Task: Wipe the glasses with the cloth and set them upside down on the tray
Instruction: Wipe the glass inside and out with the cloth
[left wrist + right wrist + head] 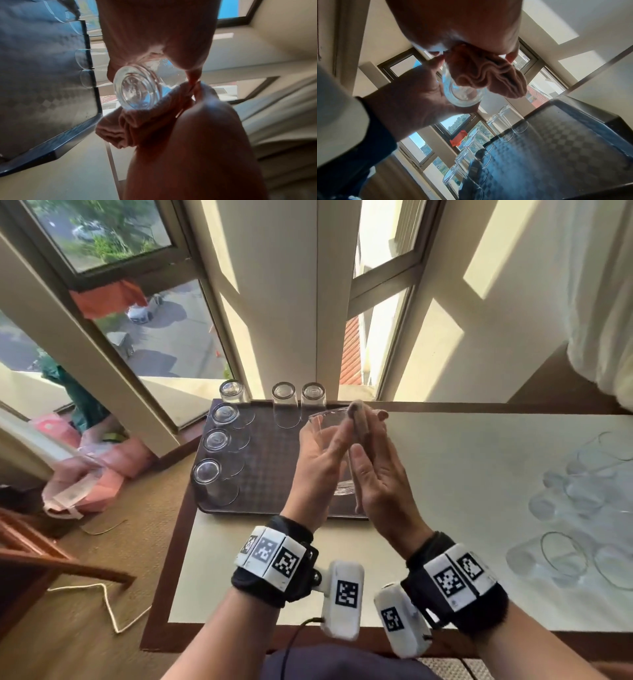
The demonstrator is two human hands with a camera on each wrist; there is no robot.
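While upraised, both hands (349,460) around glass (137,92)

Glasses upside down on the tray (274,467): six, four (216,441) down its left edge, two (298,402) at the back
Glass held in the hands: one (330,446)
Glasses on the worktop (445,474) at the right: a cluster (579,508), too blurred to count
Cloths: one (488,73)
Trays: one
Hands: two, left hand (322,460) and right hand (380,474)
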